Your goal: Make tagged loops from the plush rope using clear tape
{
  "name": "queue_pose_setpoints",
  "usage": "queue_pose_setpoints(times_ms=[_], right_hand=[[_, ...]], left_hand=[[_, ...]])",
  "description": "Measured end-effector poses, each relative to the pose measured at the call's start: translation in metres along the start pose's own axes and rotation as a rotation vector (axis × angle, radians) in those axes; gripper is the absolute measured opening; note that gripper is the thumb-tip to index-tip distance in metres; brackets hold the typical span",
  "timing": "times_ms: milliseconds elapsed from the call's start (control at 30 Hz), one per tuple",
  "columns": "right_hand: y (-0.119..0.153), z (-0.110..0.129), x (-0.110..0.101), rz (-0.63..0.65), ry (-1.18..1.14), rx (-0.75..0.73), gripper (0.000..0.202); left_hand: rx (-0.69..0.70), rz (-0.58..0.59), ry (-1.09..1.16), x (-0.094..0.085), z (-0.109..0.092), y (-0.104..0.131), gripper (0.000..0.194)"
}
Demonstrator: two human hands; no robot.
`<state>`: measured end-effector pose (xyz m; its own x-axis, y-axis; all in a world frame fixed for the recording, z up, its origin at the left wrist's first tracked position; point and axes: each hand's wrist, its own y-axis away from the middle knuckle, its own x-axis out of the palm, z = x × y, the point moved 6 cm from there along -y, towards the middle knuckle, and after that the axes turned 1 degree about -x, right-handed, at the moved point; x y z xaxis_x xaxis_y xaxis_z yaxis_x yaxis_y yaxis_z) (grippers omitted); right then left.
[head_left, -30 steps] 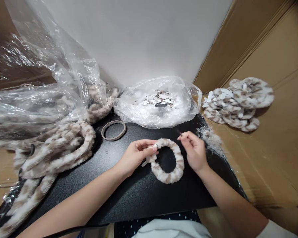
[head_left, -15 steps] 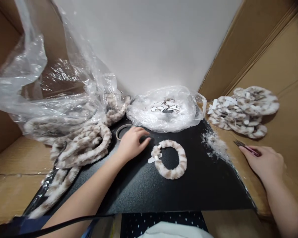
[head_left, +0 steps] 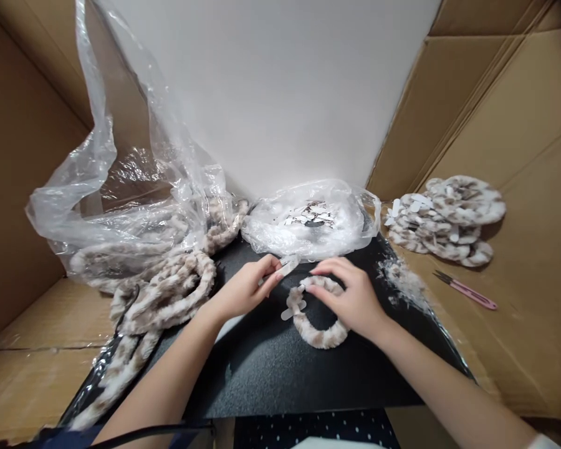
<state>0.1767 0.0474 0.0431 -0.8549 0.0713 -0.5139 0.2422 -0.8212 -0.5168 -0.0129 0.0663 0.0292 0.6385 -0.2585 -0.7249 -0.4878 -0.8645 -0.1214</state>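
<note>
My left hand (head_left: 247, 288) is closed on a tape roll (head_left: 288, 266), pinching its edge between thumb and fingers above the black table. A fluffy white-and-brown ring (head_left: 325, 337) lies flat below and to the right, with a small white tab (head_left: 287, 313) at its left side. Over the ring's upper right reaches my right hand (head_left: 353, 299). Its thumb and forefinger are apart, the thumb tip by the white band at the top of the ring. Whether the thumb touches the band I cannot tell.
Pink-handled snips (head_left: 467, 292) lie on the cardboard at right. Behind them is a pile of fluffy rings (head_left: 467, 199), and fluff scraps (head_left: 402, 280) lie on the table edge. A plastic bag (head_left: 266, 234) holds white pieces. More fluffy lengths (head_left: 168, 293) lie at left.
My left hand has picked up the tape roll from the table. My right hand has put down the snips on the cardboard and moved left to the fluffy ring.
</note>
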Motion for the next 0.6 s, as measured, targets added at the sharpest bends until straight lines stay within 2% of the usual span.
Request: queue_pose_setpoints(times_ms=[100, 233, 400, 600], right_hand=[[-0.002, 0.007, 0.026, -0.076, -0.121, 0.043, 0.013], [0.008, -0.006, 0.029, -0.195, -0.195, 0.121, 0.012], [0.017, -0.016, 0.031, -0.239, -0.279, 0.190, 0.013], [0.018, -0.016, 0.030, -0.230, -0.277, 0.181, 0.007]], left_hand=[[0.128, -0.121, -0.097, 0.010, -0.014, 0.002, 0.017], [0.247, -0.186, -0.211, 0.022, -0.019, 0.003, 0.015], [0.303, -0.174, -0.295, 0.029, -0.023, 0.002, 0.013], [0.342, -0.074, -0.415, 0.038, -0.026, 0.003, 0.017]])
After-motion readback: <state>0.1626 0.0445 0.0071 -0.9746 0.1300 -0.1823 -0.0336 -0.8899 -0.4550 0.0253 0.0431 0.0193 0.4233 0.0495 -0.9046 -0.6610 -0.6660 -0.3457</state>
